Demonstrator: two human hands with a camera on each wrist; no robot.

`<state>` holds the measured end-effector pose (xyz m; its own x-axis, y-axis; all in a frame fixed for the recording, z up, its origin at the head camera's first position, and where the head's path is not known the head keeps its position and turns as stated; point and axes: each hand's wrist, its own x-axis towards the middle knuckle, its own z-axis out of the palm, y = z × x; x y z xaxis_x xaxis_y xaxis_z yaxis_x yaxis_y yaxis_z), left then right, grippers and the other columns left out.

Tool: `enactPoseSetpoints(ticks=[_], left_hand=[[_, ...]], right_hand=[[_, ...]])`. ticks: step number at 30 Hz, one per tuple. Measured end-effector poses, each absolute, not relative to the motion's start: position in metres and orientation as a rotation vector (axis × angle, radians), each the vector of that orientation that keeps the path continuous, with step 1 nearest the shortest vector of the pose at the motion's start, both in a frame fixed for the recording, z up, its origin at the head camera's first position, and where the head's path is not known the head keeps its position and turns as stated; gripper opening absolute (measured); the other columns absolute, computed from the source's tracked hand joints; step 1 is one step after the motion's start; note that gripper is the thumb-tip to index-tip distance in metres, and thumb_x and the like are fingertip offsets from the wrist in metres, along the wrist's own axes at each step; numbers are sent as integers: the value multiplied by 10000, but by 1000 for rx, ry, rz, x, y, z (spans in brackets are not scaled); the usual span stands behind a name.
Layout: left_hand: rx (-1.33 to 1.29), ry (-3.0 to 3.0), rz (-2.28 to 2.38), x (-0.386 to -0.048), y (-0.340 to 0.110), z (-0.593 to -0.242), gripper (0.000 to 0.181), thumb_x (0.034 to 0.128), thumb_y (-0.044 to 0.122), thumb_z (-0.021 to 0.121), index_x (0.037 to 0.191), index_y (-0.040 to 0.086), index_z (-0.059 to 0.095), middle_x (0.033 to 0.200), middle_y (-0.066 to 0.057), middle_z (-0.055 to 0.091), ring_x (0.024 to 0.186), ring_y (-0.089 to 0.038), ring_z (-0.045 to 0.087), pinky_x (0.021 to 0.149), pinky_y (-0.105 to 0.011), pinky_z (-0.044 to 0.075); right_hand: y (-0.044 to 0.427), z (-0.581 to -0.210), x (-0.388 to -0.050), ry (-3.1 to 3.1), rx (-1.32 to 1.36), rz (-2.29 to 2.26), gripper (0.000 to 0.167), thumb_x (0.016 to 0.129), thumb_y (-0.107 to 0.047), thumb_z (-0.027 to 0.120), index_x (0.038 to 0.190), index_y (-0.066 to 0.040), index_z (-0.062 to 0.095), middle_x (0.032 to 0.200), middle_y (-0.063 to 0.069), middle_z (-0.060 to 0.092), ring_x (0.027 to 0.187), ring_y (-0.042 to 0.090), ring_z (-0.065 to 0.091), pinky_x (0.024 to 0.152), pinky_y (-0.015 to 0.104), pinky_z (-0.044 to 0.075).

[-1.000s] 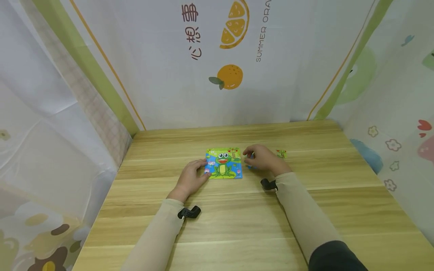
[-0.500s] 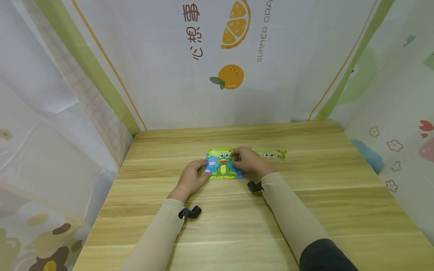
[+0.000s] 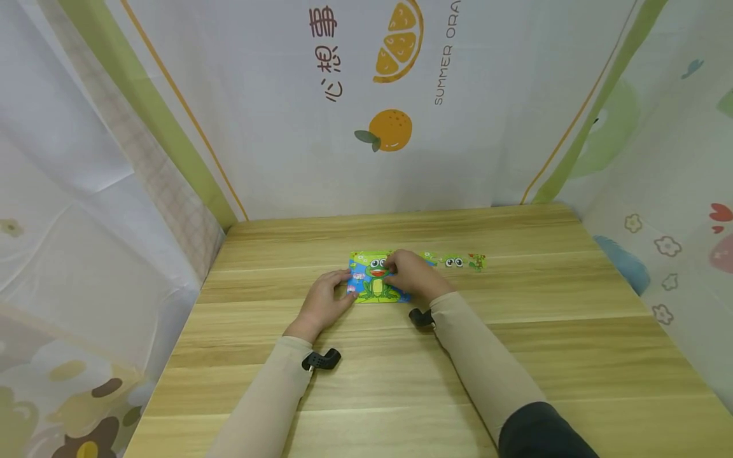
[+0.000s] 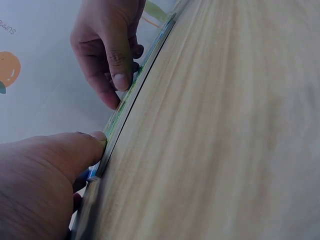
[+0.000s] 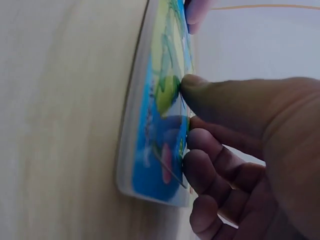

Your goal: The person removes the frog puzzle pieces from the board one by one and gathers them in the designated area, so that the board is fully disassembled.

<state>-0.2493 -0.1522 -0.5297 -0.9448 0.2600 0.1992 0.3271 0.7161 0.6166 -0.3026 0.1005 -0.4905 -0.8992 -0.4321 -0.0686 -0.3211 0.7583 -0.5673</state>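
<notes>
A square board with a frog picture [image 3: 376, 289] lies flat on the table. My left hand [image 3: 323, 302] grips its left edge, the thumb [image 4: 92, 145] on the near corner in the left wrist view. Over the board's right half is my right hand [image 3: 417, 275], thumb and bent fingers apart and touching the picture beside the frog's face. The right wrist view shows that thumb [image 5: 197, 90] against the board [image 5: 150, 175]; no separate piece can be made out between the fingertips. The hand hides the picture's upper right.
Right of the board lie small picture pieces: one with frog eyes [image 3: 454, 262], one with a red and green print [image 3: 476, 261], and one partly behind the right hand [image 3: 429, 256]. The wooden table [image 3: 378, 394] ends at a printed cloth [image 3: 275, 159] behind.
My right hand has moved left from beside the board onto its right half, uncovering the loose pieces. The left hand keeps its grip on the edge.
</notes>
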Motion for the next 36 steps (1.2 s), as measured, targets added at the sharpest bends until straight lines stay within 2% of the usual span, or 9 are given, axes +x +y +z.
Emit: enactPoseSetpoints(ticks=[5, 11, 13, 20, 25, 31, 36], left_hand=[[-486, -2817, -1047, -250, -152, -529, 519, 965, 295, 782, 1408, 61, 649, 1506, -57, 584, 1442, -290, 475, 1223, -458, 375], [-490, -2812, -1052, -250, -152, -529, 518, 963, 293, 784, 1404, 55, 652, 1503, -58, 587, 1440, -286, 477, 1224, -451, 373], [-489, -2811, -1053, -250, -152, -529, 515, 962, 290, 784, 1401, 54, 654, 1500, -59, 589, 1439, -285, 479, 1224, -448, 373], [-483, -2819, -1056, -249, -151, -529, 517, 968, 285, 778, 1413, 59, 646, 1511, -54, 579, 1448, -282, 468, 1229, -447, 365], [-475, -2831, -1056, -248, -151, -527, 524, 968, 286, 778, 1419, 55, 641, 1517, -52, 573, 1453, -279, 462, 1233, -443, 360], [-467, -2837, -1046, -248, -150, -527, 519, 969, 287, 777, 1415, 58, 643, 1518, -42, 574, 1456, -265, 459, 1235, -424, 356], [-475, -2832, -1045, -248, -151, -527, 515, 972, 280, 772, 1416, 54, 642, 1516, -50, 576, 1451, -276, 465, 1230, -434, 364]], right_hand=[[97, -491, -302, 2797, -580, -791, 389, 952, -233, 808, 1290, -55, 733, 949, 12, 645, 827, 169, 575, 742, 321, 535], [93, -490, -302, 2816, -558, -761, 368, 941, -223, 820, 1262, -63, 736, 1143, 37, 717, 963, 171, 645, 898, 381, 584], [93, -490, -302, 2812, -546, -750, 362, 942, -233, 820, 1253, -69, 735, 1157, 42, 718, 983, 177, 652, 921, 394, 585], [94, -492, -304, 2796, -516, -766, 345, 941, -247, 822, 1226, -77, 728, 994, -5, 675, 884, 173, 624, 850, 368, 578], [94, -493, -306, 2798, -522, -777, 345, 938, -249, 825, 1221, -77, 727, 993, -14, 668, 882, 164, 621, 841, 362, 578], [94, -492, -305, 2804, -524, -762, 338, 930, -264, 833, 1193, -83, 725, 908, -14, 641, 819, 177, 602, 759, 337, 556], [93, -488, -304, 2799, -521, -752, 343, 934, -261, 828, 1200, -72, 723, 902, -12, 641, 809, 174, 600, 756, 337, 558]])
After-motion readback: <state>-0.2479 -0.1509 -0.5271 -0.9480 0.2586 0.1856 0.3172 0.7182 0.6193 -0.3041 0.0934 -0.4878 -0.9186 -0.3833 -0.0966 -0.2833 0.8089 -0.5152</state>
